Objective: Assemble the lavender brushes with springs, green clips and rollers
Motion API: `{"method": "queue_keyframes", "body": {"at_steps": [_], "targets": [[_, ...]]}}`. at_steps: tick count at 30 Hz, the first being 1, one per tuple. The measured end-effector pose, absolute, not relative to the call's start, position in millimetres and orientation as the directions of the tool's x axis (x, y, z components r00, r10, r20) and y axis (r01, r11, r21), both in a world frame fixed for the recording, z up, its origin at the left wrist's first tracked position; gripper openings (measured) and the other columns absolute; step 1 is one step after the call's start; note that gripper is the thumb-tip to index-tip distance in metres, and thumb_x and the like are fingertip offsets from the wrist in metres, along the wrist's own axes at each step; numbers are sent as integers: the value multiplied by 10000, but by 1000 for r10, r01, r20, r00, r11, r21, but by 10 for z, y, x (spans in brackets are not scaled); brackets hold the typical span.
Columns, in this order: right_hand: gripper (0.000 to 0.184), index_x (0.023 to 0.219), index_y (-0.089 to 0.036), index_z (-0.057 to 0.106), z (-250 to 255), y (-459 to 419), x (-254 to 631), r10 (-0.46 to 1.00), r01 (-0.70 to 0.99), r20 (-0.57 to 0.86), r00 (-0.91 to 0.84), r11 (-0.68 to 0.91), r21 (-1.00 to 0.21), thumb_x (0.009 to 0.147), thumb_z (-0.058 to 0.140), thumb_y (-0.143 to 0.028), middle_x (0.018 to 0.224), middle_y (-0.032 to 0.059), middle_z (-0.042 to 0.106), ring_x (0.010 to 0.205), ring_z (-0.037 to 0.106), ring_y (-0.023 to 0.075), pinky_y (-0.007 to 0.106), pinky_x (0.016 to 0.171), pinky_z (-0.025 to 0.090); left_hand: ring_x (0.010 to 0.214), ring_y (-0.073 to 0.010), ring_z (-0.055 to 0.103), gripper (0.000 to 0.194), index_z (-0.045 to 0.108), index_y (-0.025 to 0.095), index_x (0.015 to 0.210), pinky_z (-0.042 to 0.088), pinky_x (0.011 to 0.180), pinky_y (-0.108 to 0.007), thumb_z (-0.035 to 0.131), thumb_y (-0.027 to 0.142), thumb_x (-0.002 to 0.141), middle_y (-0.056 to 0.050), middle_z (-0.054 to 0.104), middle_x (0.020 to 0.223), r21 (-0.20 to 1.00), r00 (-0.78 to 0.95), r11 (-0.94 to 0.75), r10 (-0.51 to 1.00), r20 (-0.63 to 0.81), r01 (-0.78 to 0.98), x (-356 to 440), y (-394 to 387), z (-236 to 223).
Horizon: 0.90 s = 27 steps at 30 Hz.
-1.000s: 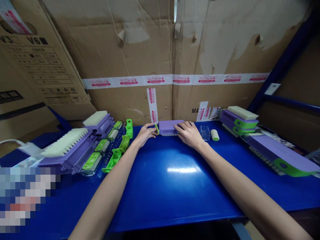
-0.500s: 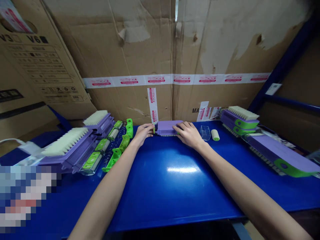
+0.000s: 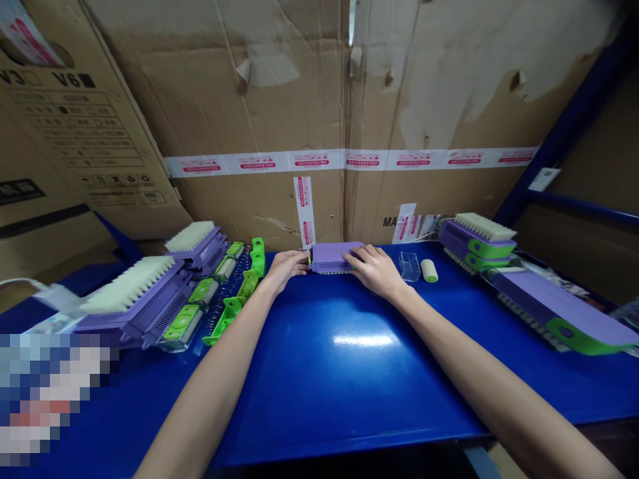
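On the left part of the blue table [image 3: 349, 372] lie two purple brushes with cream bristles up: a near one [image 3: 132, 299] and a far one [image 3: 197, 241]. Just beside them runs a row of three clear rollers with green caps [image 3: 202, 293], and next to that a row of four green handle pieces [image 3: 239, 289]; some of these are small, so the count is not fully sure.

At the far middle of the table, close to the cardboard wall [image 3: 319, 120], lies a purple brush body [image 3: 332, 256], flat on the table. The left hand [image 3: 285, 266] touches its left end with the fingertips; its fingers are bent there, and a small green piece shows between them and the body. The right hand [image 3: 377, 269] lies on the right part of the body and grips it from above. Compared with one second ago, the green end piece, then clearly visible outside the left end, is now almost fully against the body, and both hands sit a little more to the left.

Right of the right hand stand one small clear cup [image 3: 409, 266] and one white roller [image 3: 428, 270], near each other but apart. Further right are one purple brush with green side [image 3: 476, 239], bristles up, and one long purple brush [image 3: 559, 306] with bristles down.
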State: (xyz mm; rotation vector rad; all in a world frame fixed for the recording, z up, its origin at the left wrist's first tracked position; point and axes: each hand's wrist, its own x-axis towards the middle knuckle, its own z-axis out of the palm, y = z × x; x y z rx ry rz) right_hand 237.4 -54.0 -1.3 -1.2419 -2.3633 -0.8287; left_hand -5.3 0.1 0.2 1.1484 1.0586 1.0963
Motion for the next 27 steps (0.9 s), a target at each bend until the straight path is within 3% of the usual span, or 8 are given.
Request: {"method": "queue_keyframes", "body": {"at_steps": [8, 16, 27], "targets": [[342, 1228, -185, 563, -33, -536, 2359, 633, 843, 557, -537, 435, 317, 899, 519, -267, 1160, 121, 613, 1007, 496, 244, 348, 788, 409, 531, -123, 628, 262, 646, 81, 837, 405, 433, -185, 748, 235, 652, -81, 679, 704, 995, 139, 82, 988, -72, -63, -37, 10, -5], [355, 1233, -178, 568, -38, -539, 2338, 660, 859, 550, -511, 412, 304, 892, 525, -264, 1183, 121, 609, 1032, 503, 256, 358, 802, 434, 474, -103, 581, 249, 615, 106, 791, 435, 443, -194, 750, 236, 628, -35, 641, 621, 993, 92, 76, 993, -68, -89, -23, -18, 26], [356, 1241, -180, 561, -45, -553, 2295, 654, 855, 555, -515, 442, 272, 900, 514, -268, 1172, 134, 604, 1031, 509, 251, 374, 811, 463, 537, -127, 627, 225, 631, 98, 801, 497, 514, -220, 732, 274, 703, -71, 676, 684, 996, 103, 74, 992, -68, -49, -1, -6, -3]]}}
